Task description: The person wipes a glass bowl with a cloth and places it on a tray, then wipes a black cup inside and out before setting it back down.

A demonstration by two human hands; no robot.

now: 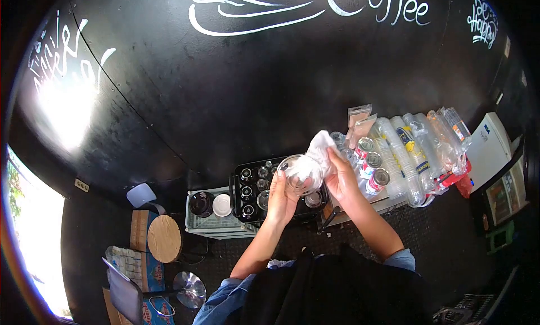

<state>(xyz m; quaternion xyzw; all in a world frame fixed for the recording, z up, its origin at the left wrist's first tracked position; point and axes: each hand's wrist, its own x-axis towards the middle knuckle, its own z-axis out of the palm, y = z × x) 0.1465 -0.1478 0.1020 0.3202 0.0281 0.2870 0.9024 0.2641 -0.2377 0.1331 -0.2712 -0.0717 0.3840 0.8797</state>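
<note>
In the middle of the head view, my left hand (281, 200) is closed around a clear rounded glass (291, 165), tilted toward the right. White cloth (322, 146) is bunched in my right hand (343, 180), and part of it shows through the glass wall. Whether that part lies inside the glass or behind it is hard to tell. Below both hands is a black tray (232, 184) with several clear glasses (246, 191) standing in it. My forearms and the held glass cover part of the tray.
Several cans (377, 178) and stacked plastic cups (392, 159) stand right of the tray. Clear pouches (359, 122) lean behind them. Left are a white dish (221, 204) and a dark bowl (201, 203) on a shelf. A round wooden stool (164, 239) stands lower left.
</note>
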